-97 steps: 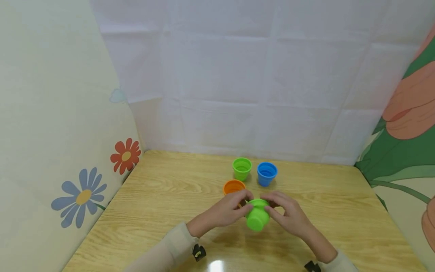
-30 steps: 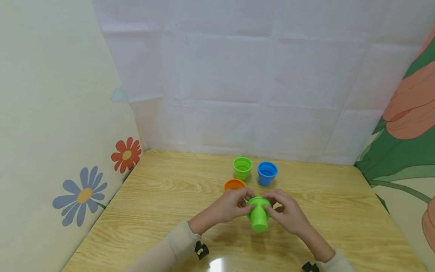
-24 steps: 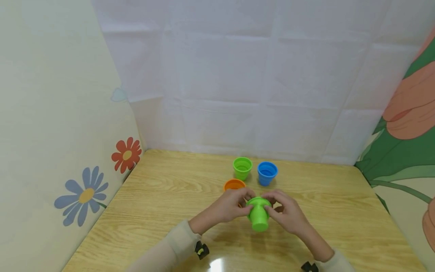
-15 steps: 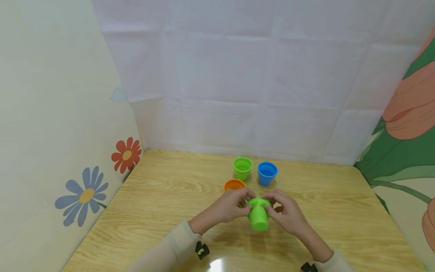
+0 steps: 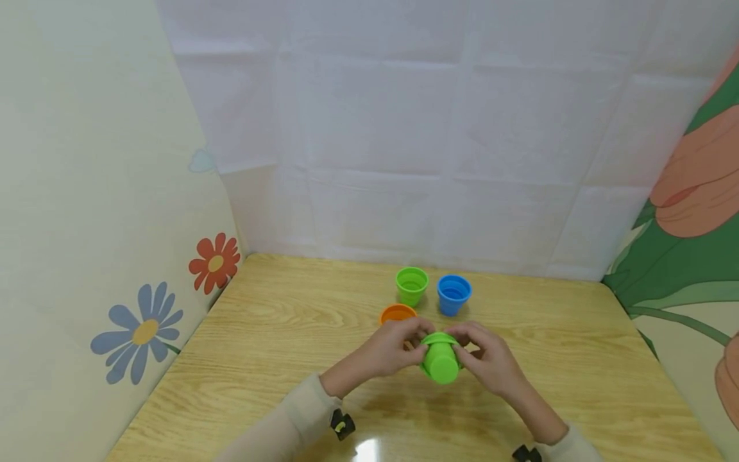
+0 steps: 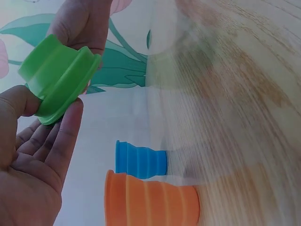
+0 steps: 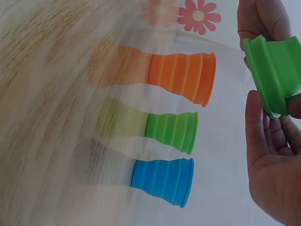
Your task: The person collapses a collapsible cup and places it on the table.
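Observation:
A light-green collapsible silicone cup (image 5: 443, 368) is held above the table, its base tilted toward the head camera and its rim facing away. My left hand (image 5: 394, 350) pinches the left side of its rim, thumb on the outer wall. On the right side my right hand (image 5: 492, 363) pinches it likewise. In the left wrist view the held cup (image 6: 61, 77) shows stepped, partly folded walls, with fingers under the rim. The right wrist view also has this cup (image 7: 277, 70) between both hands. An orange cup (image 5: 398, 312) stands just behind my left hand, which partly hides it.
Another green cup (image 5: 412, 287) and a blue cup (image 5: 453, 296) stand upright at the back of the wooden table (image 5: 288, 321). A white cloth (image 5: 369, 128) hangs behind the table, with flower-printed sheets at both sides.
The held cup's base has tipped up toward the head camera, and its body looks shorter than half a second ago. Both hands stay nearly in place. The standing cups have not moved.

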`<control>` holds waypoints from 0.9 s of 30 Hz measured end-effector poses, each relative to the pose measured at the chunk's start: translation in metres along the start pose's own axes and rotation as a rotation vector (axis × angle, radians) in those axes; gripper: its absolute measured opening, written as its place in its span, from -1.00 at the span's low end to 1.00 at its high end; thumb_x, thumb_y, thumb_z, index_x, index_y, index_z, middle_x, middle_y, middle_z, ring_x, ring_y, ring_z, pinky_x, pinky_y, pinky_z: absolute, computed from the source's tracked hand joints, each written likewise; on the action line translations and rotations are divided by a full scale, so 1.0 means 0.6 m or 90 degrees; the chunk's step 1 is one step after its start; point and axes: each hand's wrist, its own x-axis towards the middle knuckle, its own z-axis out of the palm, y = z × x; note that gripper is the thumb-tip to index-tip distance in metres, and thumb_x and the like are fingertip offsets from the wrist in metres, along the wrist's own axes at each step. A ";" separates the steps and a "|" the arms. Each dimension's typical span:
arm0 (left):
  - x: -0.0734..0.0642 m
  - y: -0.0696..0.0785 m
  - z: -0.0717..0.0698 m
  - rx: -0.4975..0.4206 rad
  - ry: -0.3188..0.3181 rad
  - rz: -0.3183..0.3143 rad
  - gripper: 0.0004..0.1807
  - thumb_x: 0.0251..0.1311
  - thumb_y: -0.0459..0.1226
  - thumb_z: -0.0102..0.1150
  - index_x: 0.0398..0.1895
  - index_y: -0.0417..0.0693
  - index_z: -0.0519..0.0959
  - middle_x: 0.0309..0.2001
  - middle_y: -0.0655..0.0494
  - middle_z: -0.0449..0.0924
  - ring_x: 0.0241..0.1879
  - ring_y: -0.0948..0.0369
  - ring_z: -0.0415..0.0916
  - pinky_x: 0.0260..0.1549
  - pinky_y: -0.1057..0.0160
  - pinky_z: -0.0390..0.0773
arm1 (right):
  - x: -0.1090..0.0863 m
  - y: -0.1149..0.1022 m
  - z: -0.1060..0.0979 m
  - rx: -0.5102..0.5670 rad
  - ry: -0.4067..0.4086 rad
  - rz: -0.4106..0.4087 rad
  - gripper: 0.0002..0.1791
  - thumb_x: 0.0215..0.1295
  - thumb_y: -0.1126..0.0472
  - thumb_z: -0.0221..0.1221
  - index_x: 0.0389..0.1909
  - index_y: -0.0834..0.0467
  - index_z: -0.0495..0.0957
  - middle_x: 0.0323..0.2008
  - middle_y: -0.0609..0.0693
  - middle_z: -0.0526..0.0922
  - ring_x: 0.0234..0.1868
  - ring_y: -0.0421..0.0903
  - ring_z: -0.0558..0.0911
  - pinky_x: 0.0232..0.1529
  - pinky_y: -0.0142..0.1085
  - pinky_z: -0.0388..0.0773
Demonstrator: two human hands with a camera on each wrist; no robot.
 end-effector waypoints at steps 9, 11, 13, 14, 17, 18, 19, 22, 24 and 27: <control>-0.004 -0.005 -0.007 -0.115 -0.042 0.002 -0.73 0.29 -0.30 0.06 0.04 -0.07 0.43 -0.18 0.09 0.58 -0.31 0.34 0.55 -0.41 0.19 0.67 | -0.001 0.040 -0.012 0.099 -0.023 0.028 -0.71 0.30 0.19 0.14 0.01 0.15 0.52 -0.12 0.07 0.53 -0.16 -0.14 0.56 -0.36 -0.23 0.66; -0.004 -0.006 -0.007 -0.126 -0.046 0.002 -0.73 0.30 -0.29 0.05 0.05 -0.06 0.43 -0.18 0.09 0.58 -0.30 0.34 0.56 -0.39 0.16 0.67 | -0.002 0.041 -0.013 0.113 -0.033 0.019 -0.69 0.31 0.18 0.12 0.03 0.20 0.50 -0.11 0.10 0.52 -0.15 -0.13 0.56 -0.34 -0.21 0.66; -0.005 -0.007 -0.006 -0.137 -0.049 0.000 -0.73 0.31 -0.27 0.05 0.05 -0.05 0.42 -0.19 0.08 0.57 -0.29 0.33 0.56 -0.37 0.13 0.66 | -0.002 0.040 -0.014 0.126 -0.039 0.016 -0.68 0.32 0.19 0.11 0.04 0.23 0.49 -0.11 0.11 0.51 -0.15 -0.13 0.55 -0.34 -0.21 0.65; -0.005 -0.006 -0.006 -0.143 -0.050 0.000 -0.73 0.31 -0.27 0.05 0.05 -0.05 0.42 -0.19 0.08 0.57 -0.29 0.33 0.56 -0.37 0.13 0.66 | -0.002 0.039 -0.014 0.132 -0.042 0.016 -0.68 0.32 0.19 0.10 0.04 0.23 0.49 -0.10 0.12 0.51 -0.14 -0.13 0.55 -0.34 -0.21 0.65; -0.006 -0.006 -0.007 -0.157 -0.052 0.003 -0.73 0.31 -0.27 0.05 0.05 -0.05 0.42 -0.19 0.06 0.56 -0.28 0.31 0.55 -0.36 0.11 0.66 | -0.001 0.038 -0.016 0.145 -0.049 0.012 -0.68 0.33 0.22 0.09 0.05 0.26 0.47 -0.09 0.14 0.50 -0.13 -0.13 0.55 -0.33 -0.20 0.65; -0.005 -0.007 -0.007 -0.162 -0.053 0.004 -0.73 0.31 -0.26 0.05 0.05 -0.05 0.42 -0.19 0.06 0.56 -0.28 0.30 0.55 -0.35 0.09 0.66 | -0.001 0.038 -0.016 0.148 -0.050 0.012 -0.68 0.33 0.22 0.09 0.05 0.25 0.48 -0.10 0.14 0.50 -0.13 -0.13 0.55 -0.32 -0.20 0.65; -0.005 -0.007 -0.007 -0.164 -0.053 0.006 -0.73 0.30 -0.26 0.05 0.05 -0.04 0.42 -0.19 0.06 0.56 -0.28 0.30 0.55 -0.35 0.10 0.66 | 0.000 0.038 -0.016 0.151 -0.052 0.010 -0.69 0.33 0.23 0.09 0.05 0.25 0.47 -0.09 0.14 0.50 -0.13 -0.13 0.55 -0.32 -0.20 0.65; -0.005 -0.008 -0.007 -0.166 -0.052 0.013 -0.73 0.30 -0.26 0.06 0.05 -0.03 0.42 -0.19 0.07 0.56 -0.28 0.29 0.55 -0.37 0.15 0.66 | 0.000 0.037 -0.017 0.164 -0.059 0.002 -0.70 0.34 0.26 0.08 0.05 0.23 0.47 -0.09 0.15 0.50 -0.13 -0.12 0.55 -0.30 -0.19 0.65; -0.006 -0.007 -0.007 -0.168 -0.050 0.018 -0.73 0.30 -0.25 0.06 0.05 -0.04 0.42 -0.19 0.07 0.56 -0.28 0.28 0.54 -0.37 0.15 0.66 | 0.001 0.037 -0.018 0.174 -0.069 -0.006 -0.70 0.34 0.28 0.07 0.06 0.22 0.46 -0.09 0.16 0.50 -0.12 -0.12 0.55 -0.30 -0.19 0.65; -0.006 -0.008 -0.007 -0.169 -0.047 0.023 -0.72 0.31 -0.25 0.05 0.06 -0.04 0.42 -0.19 0.06 0.56 -0.28 0.28 0.54 -0.36 0.12 0.66 | 0.000 0.036 -0.021 0.192 -0.089 -0.017 -0.67 0.34 0.32 0.06 0.11 0.26 0.42 -0.06 0.17 0.50 -0.09 -0.12 0.54 -0.28 -0.18 0.65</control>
